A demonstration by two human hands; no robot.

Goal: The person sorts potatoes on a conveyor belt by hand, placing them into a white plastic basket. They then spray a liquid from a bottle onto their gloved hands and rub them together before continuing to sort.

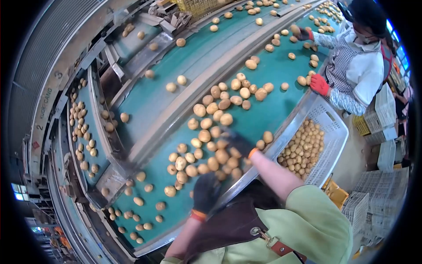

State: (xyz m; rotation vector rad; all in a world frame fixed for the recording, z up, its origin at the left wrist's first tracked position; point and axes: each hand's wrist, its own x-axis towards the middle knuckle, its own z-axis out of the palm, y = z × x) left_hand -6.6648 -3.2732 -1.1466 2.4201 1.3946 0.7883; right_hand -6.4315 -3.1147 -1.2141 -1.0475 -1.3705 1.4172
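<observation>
Many potatoes [205, 135] lie loosely piled on the green conveyor belt [272, 116] in front of me. My left hand [206, 192], in a dark glove with an orange cuff, is over the belt's near edge, just below the pile. Its fingers merge into the dark glove, so their shape is unclear. Farther right, my right hand [236, 143], gloved the same way, reaches into the pile with potatoes close around it. Motion smears its fingers, and I cannot make out whether it grips one.
A white plastic crate [336, 132] full of small potatoes stands against the belt's metal edge. At the upper right a co-worker [354, 66] in red gloves handles potatoes. A raised divider [184, 99] separates a second green belt. Stacked crates [380, 191] stand at right.
</observation>
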